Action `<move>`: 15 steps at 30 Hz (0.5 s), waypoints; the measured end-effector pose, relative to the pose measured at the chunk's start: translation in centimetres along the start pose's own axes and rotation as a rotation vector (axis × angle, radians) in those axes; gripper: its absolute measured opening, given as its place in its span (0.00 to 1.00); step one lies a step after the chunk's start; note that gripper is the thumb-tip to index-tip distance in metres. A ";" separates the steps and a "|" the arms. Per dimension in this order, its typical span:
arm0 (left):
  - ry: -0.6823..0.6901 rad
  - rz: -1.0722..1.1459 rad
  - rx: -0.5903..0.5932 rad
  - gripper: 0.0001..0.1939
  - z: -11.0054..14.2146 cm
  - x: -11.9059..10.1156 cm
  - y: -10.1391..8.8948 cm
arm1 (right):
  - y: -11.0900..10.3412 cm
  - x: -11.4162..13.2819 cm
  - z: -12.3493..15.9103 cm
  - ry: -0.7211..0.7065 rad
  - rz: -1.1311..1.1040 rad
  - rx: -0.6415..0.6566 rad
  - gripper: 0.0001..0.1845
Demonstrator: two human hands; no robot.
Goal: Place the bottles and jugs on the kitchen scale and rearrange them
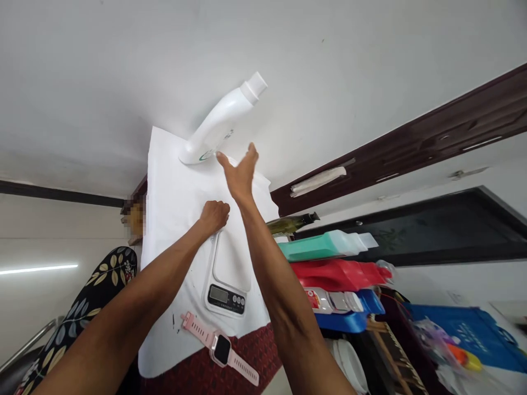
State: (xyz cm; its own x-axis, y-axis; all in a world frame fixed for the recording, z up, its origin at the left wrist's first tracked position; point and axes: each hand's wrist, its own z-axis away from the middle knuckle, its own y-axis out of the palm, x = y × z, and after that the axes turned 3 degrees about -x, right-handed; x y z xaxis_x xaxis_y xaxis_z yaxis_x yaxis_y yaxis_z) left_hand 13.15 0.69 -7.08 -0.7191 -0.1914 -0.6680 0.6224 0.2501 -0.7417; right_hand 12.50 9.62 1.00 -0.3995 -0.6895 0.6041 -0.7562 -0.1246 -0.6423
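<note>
The picture is turned on its side. A white bent-neck bottle (218,123) stands on a white sheet (173,181) at the sheet's far end. My right hand (239,173) is open just beside the bottle's base, fingers spread, touching nothing that I can see. My left hand (214,215) is closed in a fist at the far edge of a white digital kitchen scale (226,274); what it grips, if anything, is hidden. A pink smartwatch (220,348) lies on the sheet near the scale's display.
Several bottles lie in a row beside the sheet: a dark green one (290,224), teal (325,245), red (340,274) and blue (349,312). A blue bag (469,334) is further off. Another person in a floral garment (96,285) is across the sheet. A dark door frame (411,140) runs along the wall.
</note>
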 end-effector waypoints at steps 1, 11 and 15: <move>0.013 -0.011 0.012 0.14 0.1 0.0 -0.2 | 1.8 0.8 -0.7 0.021 -0.031 0.037 0.65; 0.060 -0.081 0.047 0.20 0.5 -0.5 -2.1 | 5.1 2.3 0.3 0.049 -0.077 0.150 0.66; 0.037 -0.074 0.045 0.19 0.3 -0.5 -1.7 | 4.0 2.8 1.0 0.084 -0.013 0.158 0.64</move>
State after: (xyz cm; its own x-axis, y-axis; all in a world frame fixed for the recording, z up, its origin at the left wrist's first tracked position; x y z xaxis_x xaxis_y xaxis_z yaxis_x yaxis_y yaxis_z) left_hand 12.54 0.10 -5.53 -0.7741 -0.1726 -0.6091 0.5798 0.1931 -0.7916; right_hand 8.91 6.52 -0.34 -0.4371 -0.6257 0.6461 -0.6736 -0.2484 -0.6961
